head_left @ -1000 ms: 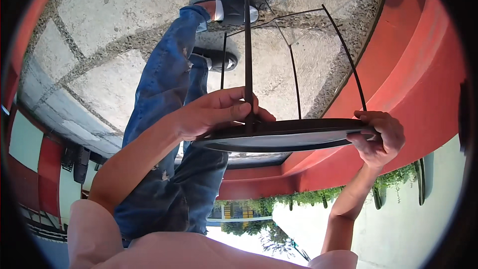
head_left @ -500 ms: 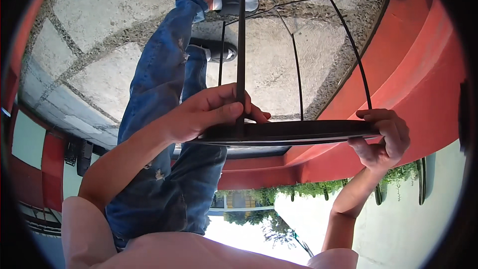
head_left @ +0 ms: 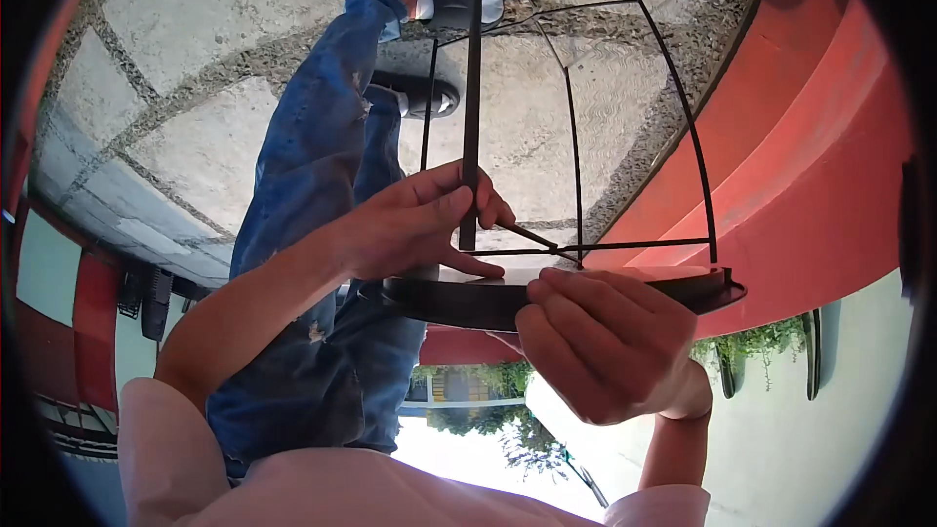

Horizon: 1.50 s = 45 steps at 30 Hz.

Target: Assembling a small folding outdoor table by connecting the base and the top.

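A thin black metal frame point(head_left: 575, 156) with upright bars and crossbars stretches away from me above the paving. My left hand point(head_left: 415, 229) is closed around its thick near post point(head_left: 472, 78), the thumb on the near side and fingertips behind. One finger of that hand reaches down to a flat black tray-like panel point(head_left: 449, 303) with a raised rim. My right hand point(head_left: 615, 342) has its fingers curled over the panel's near edge, right of its middle; its palm side is hidden. The panel lies just below the frame's end crossbars, apparently apart from them at the right.
A red curved ledge point(head_left: 800, 156) runs along the right side. Rough stone paving point(head_left: 205, 0) lies below, with my jeans-clad legs point(head_left: 312, 166) and dark shoes point(head_left: 459, 2) on the left. Green plants point(head_left: 761, 356) hang by a pale wall point(head_left: 859, 361).
My right hand has shifted left from the panel's right end toward its middle. The panel has dropped a little, and the frame's end crossbars now show above it. The left hand stays on the post.
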### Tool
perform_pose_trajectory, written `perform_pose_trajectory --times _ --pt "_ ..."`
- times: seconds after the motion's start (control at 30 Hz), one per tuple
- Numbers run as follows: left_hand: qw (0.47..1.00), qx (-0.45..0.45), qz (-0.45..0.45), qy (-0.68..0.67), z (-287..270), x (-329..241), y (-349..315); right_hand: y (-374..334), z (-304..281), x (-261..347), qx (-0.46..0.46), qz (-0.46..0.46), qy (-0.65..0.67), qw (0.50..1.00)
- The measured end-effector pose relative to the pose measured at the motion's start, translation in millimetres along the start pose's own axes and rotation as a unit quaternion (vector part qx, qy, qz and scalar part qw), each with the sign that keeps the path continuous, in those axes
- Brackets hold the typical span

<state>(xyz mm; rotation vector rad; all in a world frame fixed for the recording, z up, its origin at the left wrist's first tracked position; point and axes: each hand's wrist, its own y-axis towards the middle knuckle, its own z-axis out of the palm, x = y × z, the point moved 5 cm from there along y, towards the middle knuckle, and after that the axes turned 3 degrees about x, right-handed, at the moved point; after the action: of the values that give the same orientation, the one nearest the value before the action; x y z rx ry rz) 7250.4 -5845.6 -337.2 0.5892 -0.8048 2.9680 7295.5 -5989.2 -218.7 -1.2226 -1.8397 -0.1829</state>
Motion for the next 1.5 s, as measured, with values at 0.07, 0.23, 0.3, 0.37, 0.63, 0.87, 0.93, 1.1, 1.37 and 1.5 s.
perform_pose_trajectory --times 0.07,0.23,0.3,0.37,0.63,0.87,0.93,1.1,1.37,1.5 --pt "0.999 -0.002 0.014 0.033 -3.1 -8.9 -3.5 6.1 0.1 3.8 -0.021 -0.016 -0.009 1.000" --pt "0.998 -0.023 0.005 0.050 -9.5 -5.3 -1.4 14.2 12.7 -20.8 -0.026 0.017 0.040 0.999" --pt "0.996 0.001 0.006 0.091 -10.8 -4.7 -0.1 14.0 10.5 -21.8 -0.015 0.016 0.025 0.999" --pt "0.995 -0.002 0.013 0.101 -11.2 -6.7 -1.9 10.0 10.1 -15.8 -0.031 0.012 0.017 0.999" --pt "0.991 -0.024 -0.023 0.127 -2.8 -5.2 -4.2 0.1 14.3 -20.5 -0.022 0.006 0.005 1.000" --pt "0.993 -0.024 -0.023 0.109 2.6 -3.5 -0.9 -16.0 8.3 -14.4 0.012 0.009 0.034 0.999" --pt "0.993 -0.015 -0.024 0.113 2.4 -1.2 0.5 -16.6 7.8 -14.3 0.018 0.020 0.028 0.999" --pt "0.994 -0.018 -0.035 0.105 0.0 -1.3 -5.0 -3.2 21.8 -23.5 -0.039 0.010 0.004 0.999" --pt "0.989 -0.023 -0.047 0.138 -13.9 -23.9 -9.8 11.8 15.0 -32.8 -0.107 0.081 -0.025 0.991" --pt "0.981 -0.145 0.037 0.122 -28.8 -37.4 -24.9 -5.1 -0.1 -47.5 -0.301 0.116 -0.009 0.947"
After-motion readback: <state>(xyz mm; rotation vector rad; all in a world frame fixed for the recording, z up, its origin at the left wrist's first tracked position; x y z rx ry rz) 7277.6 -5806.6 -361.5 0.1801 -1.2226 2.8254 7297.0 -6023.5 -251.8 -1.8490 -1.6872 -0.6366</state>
